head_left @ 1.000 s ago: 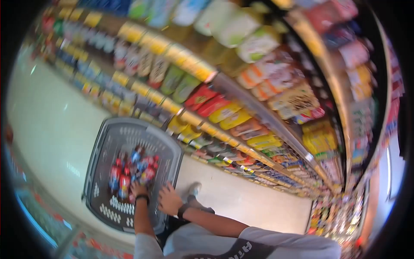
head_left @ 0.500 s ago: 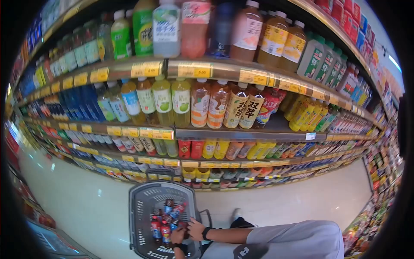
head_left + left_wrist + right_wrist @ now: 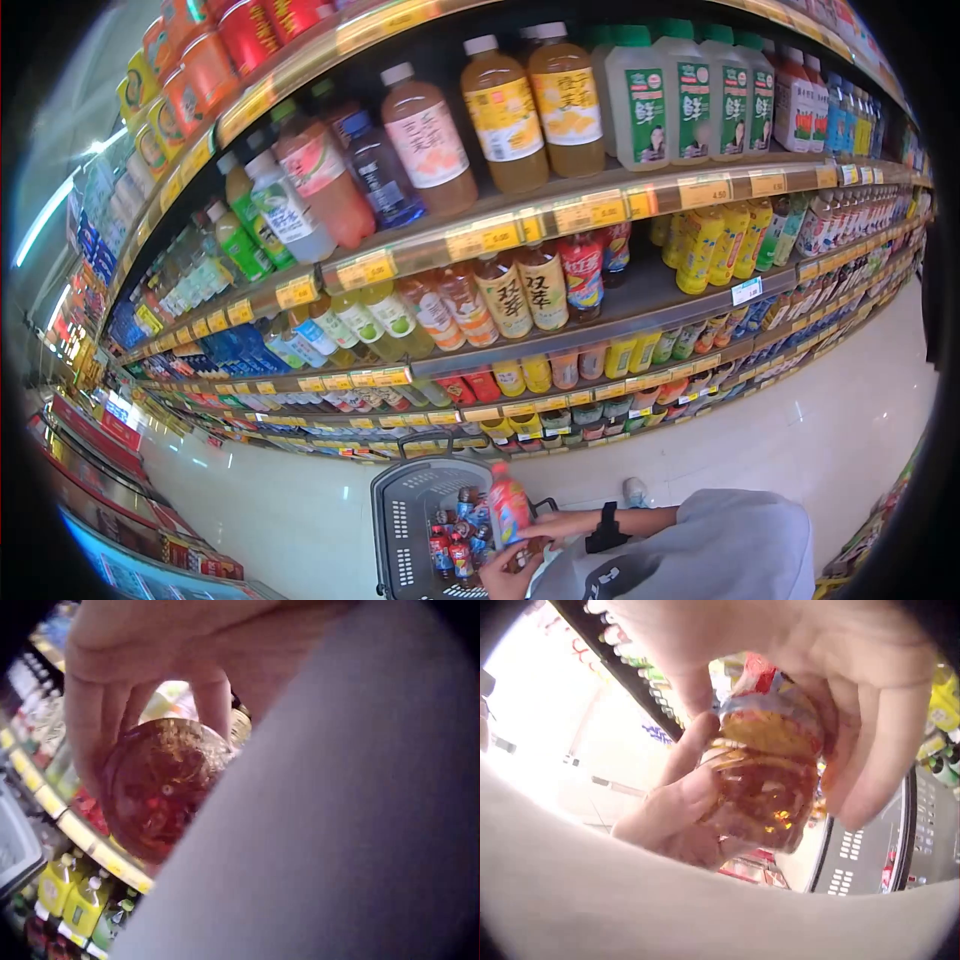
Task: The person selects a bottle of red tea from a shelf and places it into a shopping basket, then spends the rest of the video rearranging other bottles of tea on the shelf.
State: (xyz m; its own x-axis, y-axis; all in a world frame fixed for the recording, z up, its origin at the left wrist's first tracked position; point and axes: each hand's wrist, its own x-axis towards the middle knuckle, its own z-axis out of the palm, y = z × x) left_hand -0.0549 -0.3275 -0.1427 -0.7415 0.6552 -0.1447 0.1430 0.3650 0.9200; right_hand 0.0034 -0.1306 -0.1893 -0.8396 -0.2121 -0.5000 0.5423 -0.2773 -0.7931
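Both hands hold a drink bottle [image 3: 509, 508] with a red and blue label and amber liquid, tilted over the right side of the shopping basket. The right hand [image 3: 562, 524] has its fingers curled round the bottle; in the right wrist view they wrap its label. Lower down, the left hand [image 3: 505, 578] grips it near the base. From the left wrist, the round bottle base [image 3: 161, 787] faces the camera, with a grey sleeve covering part of it. Several bottles with red labels [image 3: 459, 555] lie in the grey basket [image 3: 395, 505].
A long drinks shelf [image 3: 660, 295] runs in front, with yellow price tags along its edges. Similar red-labelled bottles [image 3: 582, 270] stand on it beside tan-labelled ones [image 3: 543, 287]. Red-fronted cases [image 3: 95, 440] stand at the left across a pale floor [image 3: 290, 500].
Both hands were down in the basket; now they hold a bottle raised above its right side. The head view has turned, and the shelf bottles look closer.
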